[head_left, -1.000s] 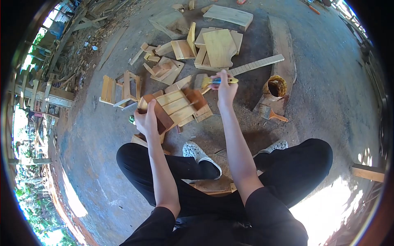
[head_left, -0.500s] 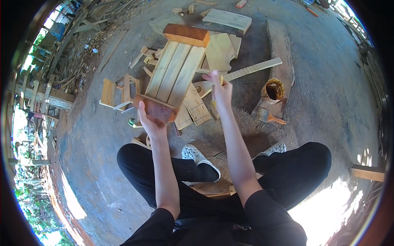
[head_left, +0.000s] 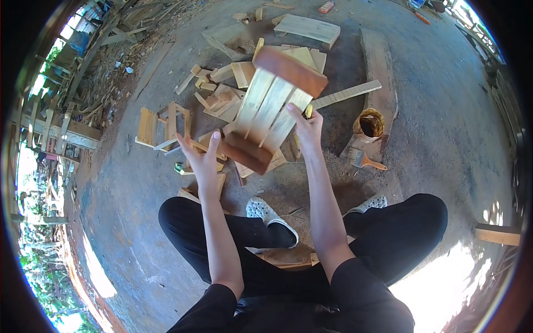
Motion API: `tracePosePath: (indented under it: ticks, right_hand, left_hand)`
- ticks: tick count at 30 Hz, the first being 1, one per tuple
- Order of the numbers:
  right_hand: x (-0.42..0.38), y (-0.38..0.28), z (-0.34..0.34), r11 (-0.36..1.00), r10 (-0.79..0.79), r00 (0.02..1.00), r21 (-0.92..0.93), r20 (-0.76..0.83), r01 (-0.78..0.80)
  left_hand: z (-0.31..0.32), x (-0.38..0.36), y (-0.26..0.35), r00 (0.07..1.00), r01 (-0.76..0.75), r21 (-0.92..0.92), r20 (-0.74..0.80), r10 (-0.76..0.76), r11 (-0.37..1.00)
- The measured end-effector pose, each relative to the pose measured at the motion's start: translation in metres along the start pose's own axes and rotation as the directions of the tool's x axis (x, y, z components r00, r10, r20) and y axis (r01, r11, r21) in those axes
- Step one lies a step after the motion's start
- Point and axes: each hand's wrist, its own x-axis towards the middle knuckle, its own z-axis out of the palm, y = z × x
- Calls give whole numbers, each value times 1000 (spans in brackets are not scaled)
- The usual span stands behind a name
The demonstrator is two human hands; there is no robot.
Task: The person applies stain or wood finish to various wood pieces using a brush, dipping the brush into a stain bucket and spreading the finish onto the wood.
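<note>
A slatted wooden piece (head_left: 272,108) with reddish-brown end blocks hangs tilted above the floor, slightly blurred. My right hand (head_left: 308,130) grips its right side, thumb on the slats, with something yellow between the fingers. To the left of its lower end block, my left hand (head_left: 203,164) is open, fingers spread, holding nothing. Beneath the piece, loose pale wooden parts (head_left: 222,105) lie on the floor, along with a long slotted strip (head_left: 350,93) reaching out to the right.
A stained pot (head_left: 368,123) stands on a long plank (head_left: 380,66) at the right, with a paintbrush (head_left: 366,160) beside it. A small slatted wooden frame (head_left: 166,126) is at the left. My shoes (head_left: 272,219) rest near the parts.
The slatted piece has moved right and tilted further. My left hand has let go of its lower end, and my right hand has taken hold of its side.
</note>
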Motion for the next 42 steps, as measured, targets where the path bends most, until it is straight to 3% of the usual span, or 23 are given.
tracePosePath:
  ticks: [2, 3, 5, 6, 7, 8, 9, 11, 12, 14, 19, 21, 22, 24, 26, 28, 30, 32, 34, 36, 37, 39, 42]
  right_hand:
    - [-1, -7, -3, 940, 22, 993, -341, 115, 19]
    - [-3, -9, -2, 940, 25, 993, -341, 114, 15]
    - [-7, -12, 4, 691, 26, 973, -708, 228, 148]
    - [-9, -11, 6, 508, 45, 959, -833, 281, 221]
    - [-12, -10, 8, 412, 43, 917, -843, 396, 345]
    - [-15, -6, 13, 411, 41, 917, -844, 396, 346]
    - [-19, -1, 17, 328, 91, 881, -849, 464, 413]
    - [-26, 5, 21, 198, 205, 812, -835, 547, 513]
    - [-30, 10, 23, 202, 203, 810, -833, 551, 516]
    - [-36, 19, 24, 268, 185, 756, -773, 628, 576]
    - [-44, 19, 40, 315, 236, 790, -814, 565, 488]
    - [-47, 21, 46, 462, 56, 906, -816, 419, 349]
    - [-45, 22, 47, 460, 63, 905, -817, 422, 349]
    - [-36, 24, 50, 577, -295, 942, -756, 161, 310]
    - [-27, 15, 37, 547, -304, 943, -786, 132, 287]
    - [-19, 16, 24, 668, -168, 985, -738, -31, 91]
    - [-14, 24, 15, 661, -226, 974, -738, -21, 138]
    - [-11, 32, 7, 295, -588, 789, -862, 176, 412]
    - [-19, 36, 4, 346, -510, 854, -884, 104, 315]
    - [-26, 43, -1, 620, -169, 979, -785, -111, 18]
    - [-26, 47, -2, 622, -165, 980, -783, -112, 15]
    - [-26, 62, -8, 832, 41, 995, -548, -92, -85]
    - [-31, 99, -19, 760, 18, 999, -650, 45, 16]
  left_hand:
    - [-6, -3, 24, 972, -235, 321, 82, 221, 918]
    - [-6, -6, 34, 972, -233, 323, 82, 218, 917]
    - [-3, -11, 51, 886, -462, 502, 224, 406, 731]
    - [-5, -12, 58, 886, -462, 503, 224, 406, 730]
    - [-6, -13, 65, 843, -536, 569, 320, 433, 623]
    - [-7, -12, 68, 793, -605, 617, 416, 444, 503]
    - [-9, -9, 66, 793, -606, 617, 417, 444, 503]
    - [-21, 4, 60, 762, -619, 578, 605, 230, 532]
    - [-27, 10, 61, 764, -619, 581, 603, 232, 528]
    - [-37, 21, 64, 668, -547, 558, 741, -77, 624]
    - [-42, 24, 69, 635, -631, 394, 757, 153, 668]
    - [-35, 21, 77, 635, -710, 367, 703, 320, 601]
    - [-28, 18, 78, 641, -704, 370, 700, 317, 606]
    - [-16, 15, 80, 776, -612, 465, 511, 370, 639]
    - [-9, 19, 72, 802, -585, 505, 479, 358, 635]
    - [2, 19, 59, 911, -405, 715, 366, 187, 570]
    - [14, 16, 29, 926, -373, 751, 335, 174, 545]
    - [19, 15, 20, 940, -338, 787, 302, 156, 516]
    - [22, 16, 24, 964, -251, 830, 259, 54, 497]
    - [21, 17, 26, 965, -250, 834, 254, 60, 492]
    - [20, 18, 26, 967, -249, 836, 246, 71, 488]
    - [17, 22, 16, 964, -265, 845, 235, 122, 465]
    - [14, 23, 15, 962, -272, 843, 238, 132, 463]
